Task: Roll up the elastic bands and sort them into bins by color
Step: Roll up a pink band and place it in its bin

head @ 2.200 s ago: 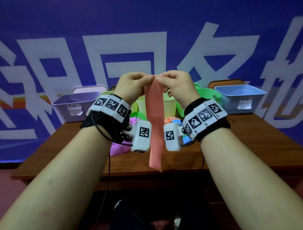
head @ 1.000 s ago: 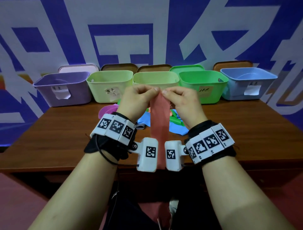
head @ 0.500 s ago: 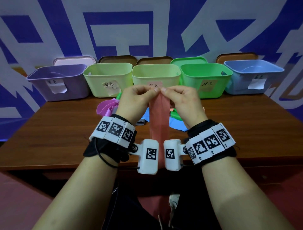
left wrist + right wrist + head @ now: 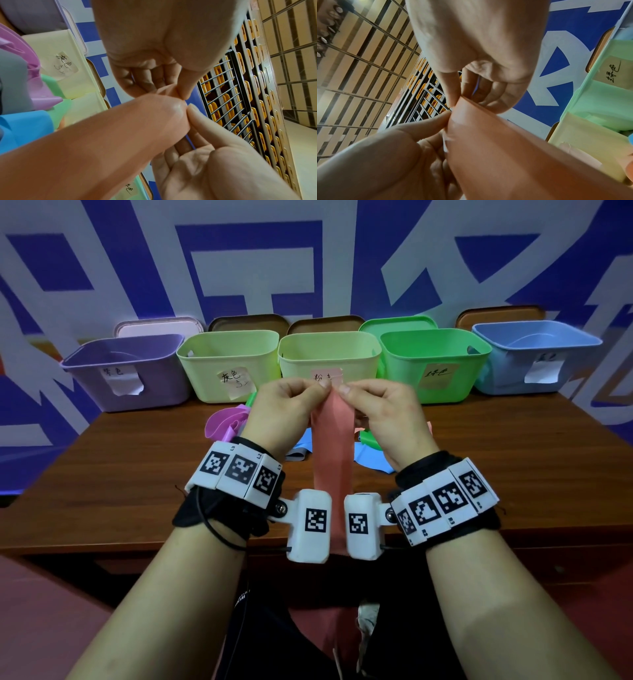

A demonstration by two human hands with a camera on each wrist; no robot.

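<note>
Pinching still, both hands (image 4: 337, 409) hold the pink band (image 4: 333, 453) lower.

Each bare forearm wears a black fabric wrist strap (image 4: 219, 511) carrying a curved white band of black-and-white square marker tiles (image 4: 238, 474) and a white boxy camera module (image 4: 310, 523) bearing another marker.

Salmon-pink elastic band (image 4: 333, 446): thin smooth rubbery sheet, slight sheen at its top edge. Table (image 4: 137, 474) lower centre: brown wood grain, satin finish. Bins (image 4: 226, 364) across upper frame: smooth moulded plastic, semi-matt, with handwritten paper labels (image 4: 236, 380). Wrist marker blocks (image 4: 239, 470): white hard plastic on black cloth straps.
</note>
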